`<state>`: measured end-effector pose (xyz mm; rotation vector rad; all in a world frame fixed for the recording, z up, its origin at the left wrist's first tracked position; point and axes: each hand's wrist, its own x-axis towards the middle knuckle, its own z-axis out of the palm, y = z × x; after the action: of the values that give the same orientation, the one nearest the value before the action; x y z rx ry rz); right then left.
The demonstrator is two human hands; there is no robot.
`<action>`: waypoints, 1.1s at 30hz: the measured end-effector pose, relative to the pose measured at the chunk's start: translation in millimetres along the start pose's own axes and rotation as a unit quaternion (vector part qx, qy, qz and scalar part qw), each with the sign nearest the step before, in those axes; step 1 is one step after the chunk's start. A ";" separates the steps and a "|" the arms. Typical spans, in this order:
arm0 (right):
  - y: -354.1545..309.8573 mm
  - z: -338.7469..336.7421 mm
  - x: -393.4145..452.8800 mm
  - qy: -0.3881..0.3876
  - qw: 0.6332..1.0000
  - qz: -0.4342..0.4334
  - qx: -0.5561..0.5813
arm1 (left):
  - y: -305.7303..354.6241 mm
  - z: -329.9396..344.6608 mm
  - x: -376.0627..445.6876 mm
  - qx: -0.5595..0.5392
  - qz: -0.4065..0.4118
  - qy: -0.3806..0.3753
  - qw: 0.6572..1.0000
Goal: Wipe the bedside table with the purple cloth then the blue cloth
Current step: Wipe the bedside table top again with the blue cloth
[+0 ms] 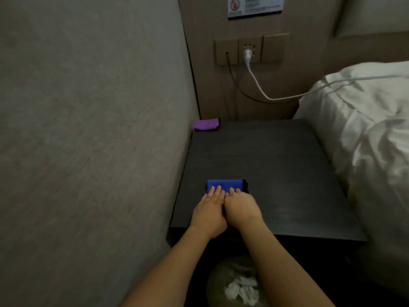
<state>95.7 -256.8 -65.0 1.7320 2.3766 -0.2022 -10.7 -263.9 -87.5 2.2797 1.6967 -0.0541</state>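
Note:
The dark bedside table (265,162) fills the middle of the view. A folded blue cloth (225,185) lies on its front left part. My left hand (209,209) and my right hand (242,207) lie side by side, fingers flat on the near edge of the blue cloth, pressing it against the tabletop. A folded purple cloth (206,124) rests at the far left corner of the table, against the wall, apart from both hands.
A padded grey wall (88,129) runs along the table's left side. White bedding (365,129) borders the right side. A socket panel (250,50) behind holds a white cable (261,89) and a black cable. A bin with crumpled tissue (241,289) stands below the table's front.

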 end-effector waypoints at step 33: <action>-48.4 9.8 -22.3 0.022 0.994 -0.094 0.049 | -22.2 11.0 -64.5 -0.028 -0.098 0.038 0.994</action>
<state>57.0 -294.4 -69.5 1.5649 2.6037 -0.3182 -49.5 -321.1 -89.5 2.0931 1.9314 0.0370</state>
